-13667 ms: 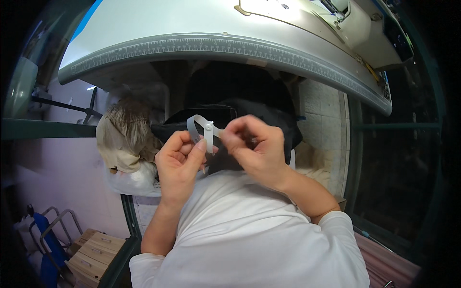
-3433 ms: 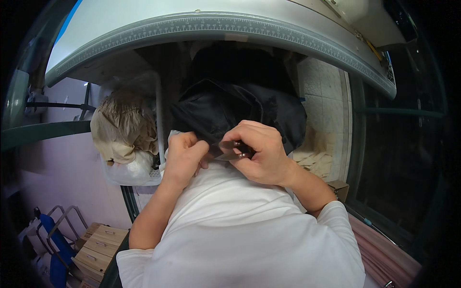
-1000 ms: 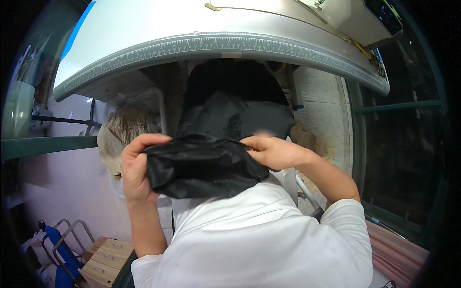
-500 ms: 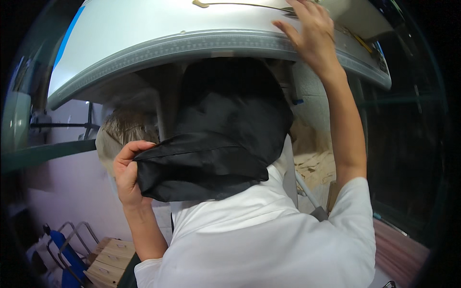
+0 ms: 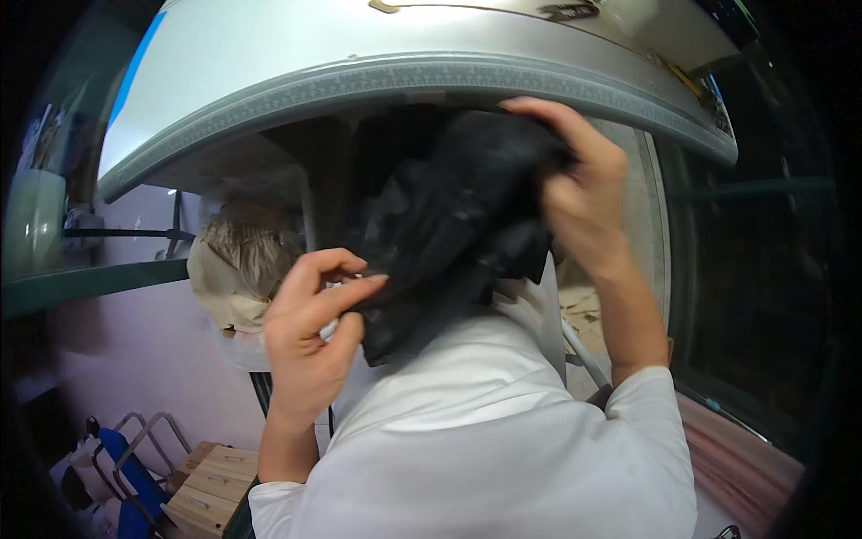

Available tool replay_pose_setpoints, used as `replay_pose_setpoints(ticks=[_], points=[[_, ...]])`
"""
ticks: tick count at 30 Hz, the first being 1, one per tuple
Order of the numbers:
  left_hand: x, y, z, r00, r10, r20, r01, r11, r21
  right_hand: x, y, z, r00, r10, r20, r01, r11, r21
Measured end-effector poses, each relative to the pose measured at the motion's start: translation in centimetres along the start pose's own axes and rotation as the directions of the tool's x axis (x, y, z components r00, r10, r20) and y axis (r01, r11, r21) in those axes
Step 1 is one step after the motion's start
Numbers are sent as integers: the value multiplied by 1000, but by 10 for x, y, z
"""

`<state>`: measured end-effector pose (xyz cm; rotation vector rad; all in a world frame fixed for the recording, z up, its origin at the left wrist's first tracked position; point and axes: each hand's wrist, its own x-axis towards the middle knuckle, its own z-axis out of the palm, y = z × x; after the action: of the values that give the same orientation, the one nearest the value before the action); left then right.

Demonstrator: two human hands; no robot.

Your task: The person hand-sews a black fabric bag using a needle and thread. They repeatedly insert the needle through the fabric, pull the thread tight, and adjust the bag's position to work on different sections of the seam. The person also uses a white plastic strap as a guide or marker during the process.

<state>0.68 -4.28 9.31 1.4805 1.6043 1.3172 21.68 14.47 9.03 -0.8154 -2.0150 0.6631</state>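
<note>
While our right hand (image 5: 584,193) grips the black cloth (image 5: 449,216), twelve o'clock of our white shirt (image 5: 503,440), by its two-o'clock edge, our left hand (image 5: 310,337) curls at eight (whether pinching, we cannot tell).

Black cloth (image 5: 449,216) blurred, right hand (image 5: 585,193) blurred, tabletop (image 5: 269,67) cut off above

No readable text; ruler marks (image 5: 404,74) on table edge (image 5: 269,99) blurred

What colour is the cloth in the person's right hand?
The cloth is black, though a bit blurred; the head view shows it best.
</note>
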Motion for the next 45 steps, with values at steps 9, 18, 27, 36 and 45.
replay_pose_setpoints(ticks=[9, 18, 27, 36, 45], points=[[-10, -31, 30, 868, -470, -162, 432, 874, -222, -31, -32, 47, 941, -326, 88, 325, 945, 20], [9, -4, 46, 921, -388, -42, 350, 869, -351, -76, -55, 42, 973, -172, 151, 187, 978, -96], [10, -16, 28, 883, -463, 74, 433, 744, -508, -64, -36, 23, 838, 449, 310, -532, 798, 283], [7, -32, 34, 907, -338, 250, 397, 489, -777, -65, -22, 9, 895, 255, 367, -295, 954, 56], [15, -25, 42, 825, -413, 384, 562, 535, -631, -70, -29, 3, 929, 104, 354, -118, 993, 20]])
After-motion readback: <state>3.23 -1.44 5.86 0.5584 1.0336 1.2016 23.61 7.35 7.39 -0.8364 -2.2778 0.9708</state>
